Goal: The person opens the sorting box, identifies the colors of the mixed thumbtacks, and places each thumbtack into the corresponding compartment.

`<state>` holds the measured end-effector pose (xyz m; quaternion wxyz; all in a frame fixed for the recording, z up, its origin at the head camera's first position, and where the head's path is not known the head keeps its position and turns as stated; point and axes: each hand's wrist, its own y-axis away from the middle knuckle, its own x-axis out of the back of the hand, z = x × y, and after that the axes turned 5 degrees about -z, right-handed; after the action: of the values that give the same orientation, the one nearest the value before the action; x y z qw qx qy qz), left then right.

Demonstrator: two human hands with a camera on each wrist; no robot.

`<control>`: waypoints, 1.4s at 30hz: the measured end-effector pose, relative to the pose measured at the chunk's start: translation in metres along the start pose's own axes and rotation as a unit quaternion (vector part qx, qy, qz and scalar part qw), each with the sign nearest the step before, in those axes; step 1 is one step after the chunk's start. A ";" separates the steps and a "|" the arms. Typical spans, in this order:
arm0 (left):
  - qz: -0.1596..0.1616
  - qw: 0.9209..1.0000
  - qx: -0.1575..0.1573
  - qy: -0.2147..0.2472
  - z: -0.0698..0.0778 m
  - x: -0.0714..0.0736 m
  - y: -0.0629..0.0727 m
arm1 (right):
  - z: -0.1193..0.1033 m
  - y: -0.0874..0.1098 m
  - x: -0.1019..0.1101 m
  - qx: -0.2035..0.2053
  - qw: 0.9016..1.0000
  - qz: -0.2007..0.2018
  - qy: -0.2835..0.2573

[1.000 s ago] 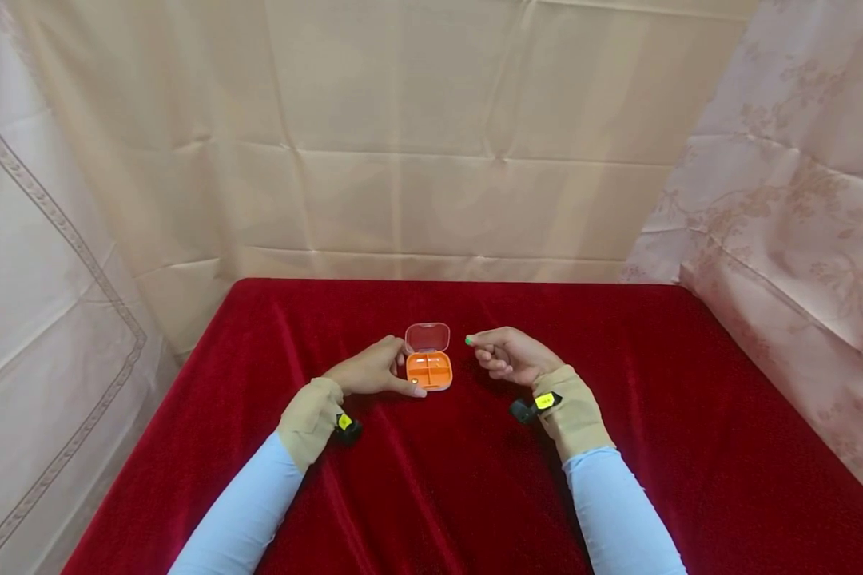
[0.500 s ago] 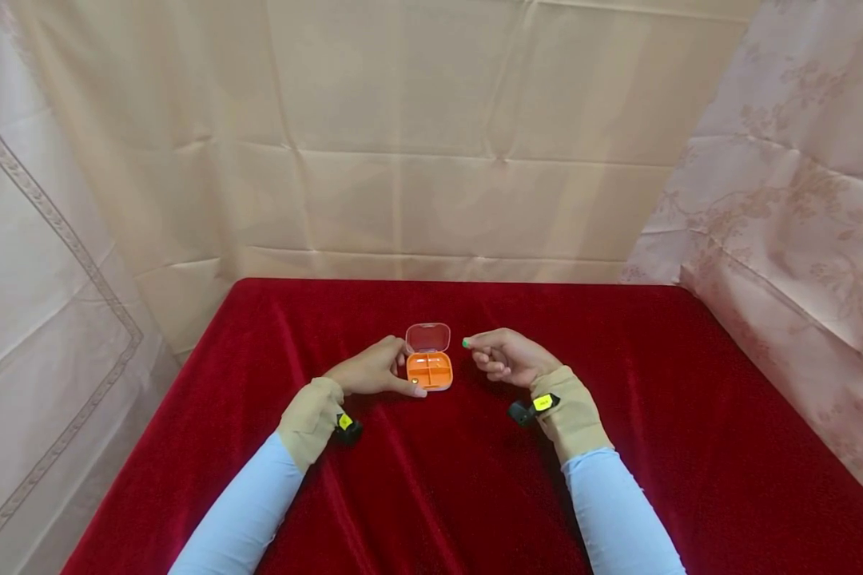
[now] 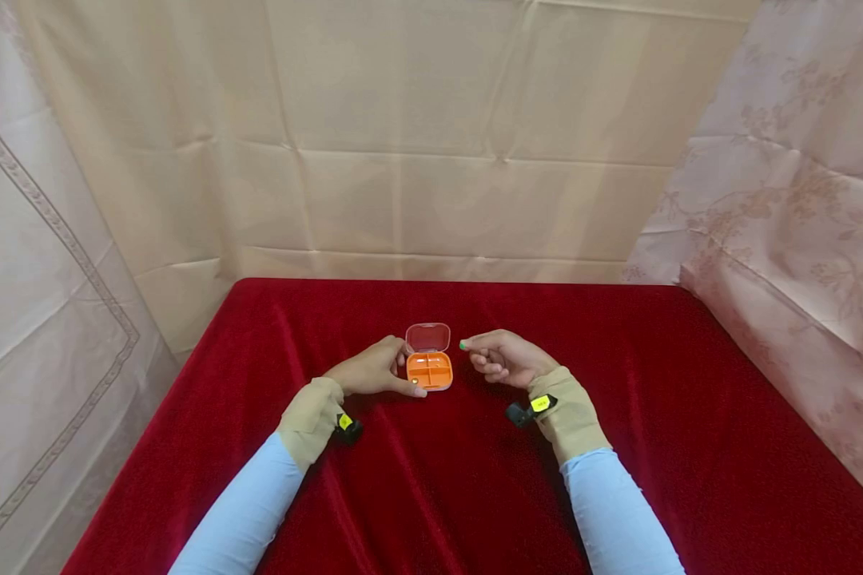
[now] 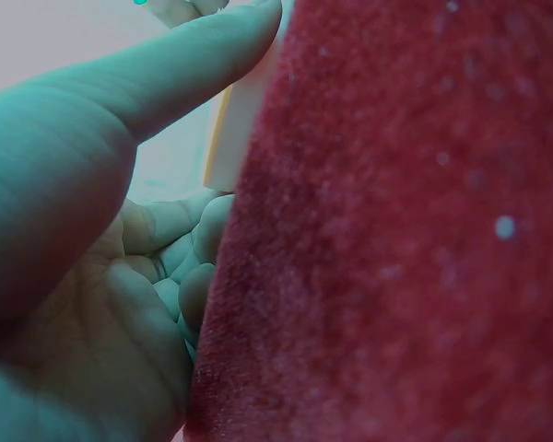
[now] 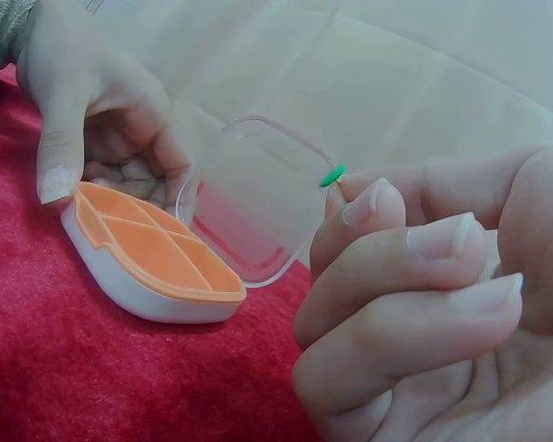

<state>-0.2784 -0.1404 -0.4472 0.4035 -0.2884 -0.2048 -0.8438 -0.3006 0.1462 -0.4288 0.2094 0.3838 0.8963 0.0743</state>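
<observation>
A small pill box (image 3: 429, 372) with an orange divided tray and white base (image 5: 143, 295) sits on the red cloth. Its clear lid (image 3: 427, 338) stands raised at the back. My left hand (image 3: 377, 370) holds the box from the left, thumb at the near corner and fingers curled behind. A tiny gold-coloured piece (image 3: 415, 382) lies in the near left compartment. To the right of the lid, apart from the box, my right hand (image 3: 512, 358) pinches a small green flat-headed stud (image 5: 332, 175) with a thin gold-coloured stem. Its other fingers are curled. The pinching fingertips are partly hidden in the right wrist view.
Red velvet cloth (image 3: 431, 495) covers the table, with its far edge beyond the box. A beige curtain (image 3: 431, 160) hangs behind, and patterned curtains (image 3: 798, 200) flank the sides. Each wrist wears a small black camera (image 3: 521, 414).
My right hand has moved slightly left and down with the green stud, closer to the pill box. The left hand and the box have stayed in place.
</observation>
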 end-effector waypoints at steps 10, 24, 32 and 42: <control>0.002 1.000 0.006 -0.002 0.001 0.000 -0.001 | -0.001 0.001 -0.005 -0.005 1.000 -0.003 0.002; -0.002 1.000 0.005 -0.002 -0.002 0.000 -0.002 | 0.001 -0.002 -0.006 -0.014 1.000 -0.004 0.016; -0.003 1.000 0.004 -0.001 -0.003 -0.001 -0.003 | 0.002 -0.003 -0.009 -0.015 1.000 -0.004 0.013; -0.001 1.000 0.007 0.005 -0.001 0.000 -0.001 | 0.002 -0.004 -0.012 -0.016 0.999 -0.003 0.032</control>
<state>-0.2795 -0.1404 -0.4483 0.4059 -0.2817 -0.2087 -0.8440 -0.2955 0.1349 -0.4279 0.1869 0.3752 0.9023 0.1006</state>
